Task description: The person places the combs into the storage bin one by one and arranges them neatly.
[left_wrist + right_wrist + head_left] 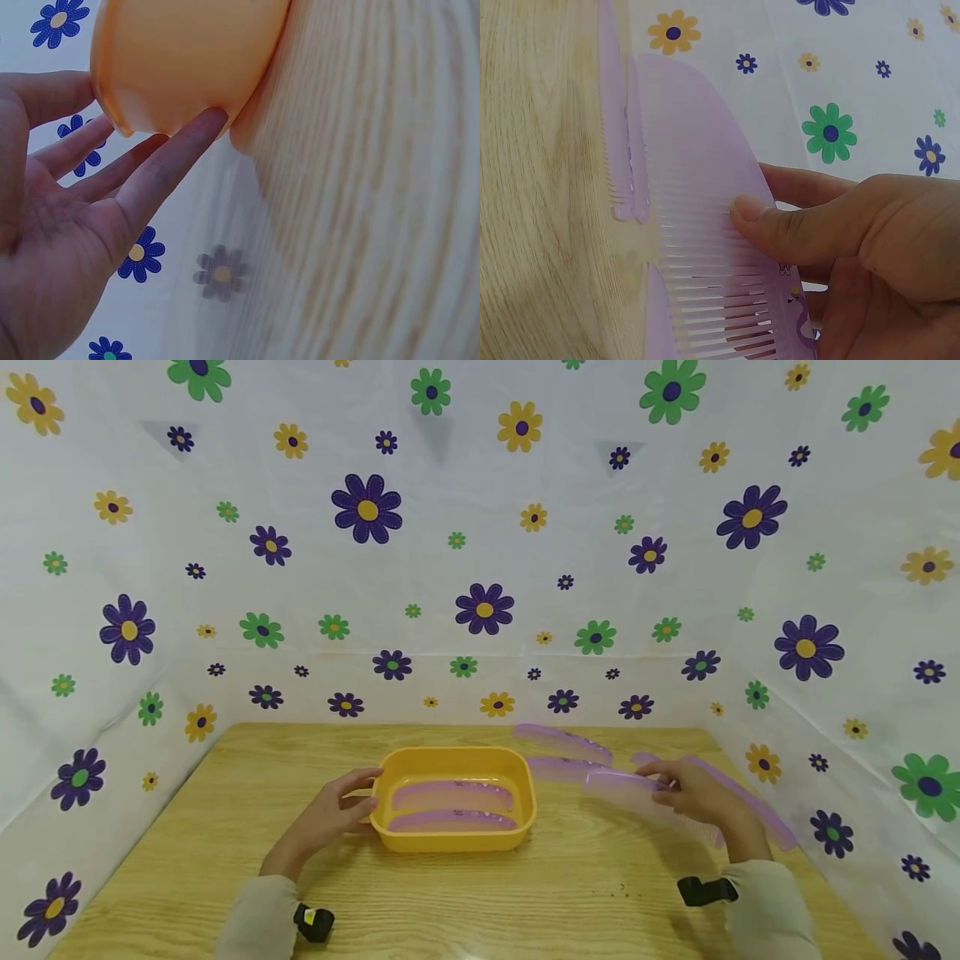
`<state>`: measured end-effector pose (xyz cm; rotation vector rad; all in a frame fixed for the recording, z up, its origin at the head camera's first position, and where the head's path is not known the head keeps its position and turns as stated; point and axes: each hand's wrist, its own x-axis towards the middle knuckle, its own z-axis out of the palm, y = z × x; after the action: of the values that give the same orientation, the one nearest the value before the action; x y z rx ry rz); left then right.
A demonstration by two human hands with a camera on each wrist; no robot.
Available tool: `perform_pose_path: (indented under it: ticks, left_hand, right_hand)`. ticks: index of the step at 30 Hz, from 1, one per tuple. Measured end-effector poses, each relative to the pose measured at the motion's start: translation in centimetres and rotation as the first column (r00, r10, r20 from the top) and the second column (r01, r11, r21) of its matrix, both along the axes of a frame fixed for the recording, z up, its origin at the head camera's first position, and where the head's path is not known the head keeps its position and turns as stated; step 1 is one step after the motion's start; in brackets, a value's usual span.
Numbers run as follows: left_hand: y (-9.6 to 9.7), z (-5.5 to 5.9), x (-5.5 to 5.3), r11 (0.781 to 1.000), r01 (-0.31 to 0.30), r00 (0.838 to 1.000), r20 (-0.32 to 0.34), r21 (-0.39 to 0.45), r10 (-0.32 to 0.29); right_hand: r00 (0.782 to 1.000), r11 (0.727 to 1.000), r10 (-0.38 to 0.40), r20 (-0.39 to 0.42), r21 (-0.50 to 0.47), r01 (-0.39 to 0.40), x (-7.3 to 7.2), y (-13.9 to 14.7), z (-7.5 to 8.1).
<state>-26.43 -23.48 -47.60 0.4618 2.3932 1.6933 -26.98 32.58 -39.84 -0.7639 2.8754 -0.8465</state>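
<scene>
"Starting at the right hand (697,793): its fingers are pinching a lilac comb (694,124) by the spine, and they're holding it to the right of the yellow tray (453,842)!"

"And the left hand (337,814)?"

"Its fingers are resting nearly straight against the tray's left end."

"Looking outward: two combs (450,795) are lying inside the tray, one behind the other. Two further combs (570,768) are sitting on the desk (480,902), behind the tray and to its right."

"Another comb (768,816) is lying farther right of the tray, past the pinched one. The hand is hiding too much for a full count."

"Where's danger lurking?"

"That pinched comb is projecting toward the tray. If the thumb is slackening, it could be swinging and clipping the rim. And the left fingers are apparently only bracing, so a knock could be sliding the tray sideways."
</scene>
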Motion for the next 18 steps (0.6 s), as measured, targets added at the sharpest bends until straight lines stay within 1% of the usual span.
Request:
perform_pose_path:
  ticks: [1,6,10,14,18]
  left_hand:
    - [0.0,0.0,0.0,1.0,-0.003,1.0,0.005,-0.001,0.003]
    - [0.1,0.3,0.0,1.0,-0.002,1.0,0.004,-0.006,0.002]
    - [0.1,0.5,0.0,1.0,0.0,1.0,0.003,-0.005,0.0]
    - [0.1,0.3,0.0,1.0,0.003,1.0,0.003,-0.008,-0.003]
    - [0.1,0.1,0.1,1.0,0.006,1.0,0.005,-0.001,-0.006]
  right_hand:
    - [1.0,1.0,-0.01,0.008,0.007,0.01,0.0,-0.1,0.1]
    - [1.0,0.999,-0.023,-0.007,0.021,0.024,0.0,-0.4,0.5]
    - [0.999,1.0,-0.026,0.022,0.014,0.025,-0.1,-0.8,0.8]
    - [0.999,1.0,-0.022,0.043,-0.004,0.023,-0.2,-1.2,1.0]
    - [0.997,0.999,-0.036,0.063,-0.022,0.037,-0.3,-1.7,1.2]
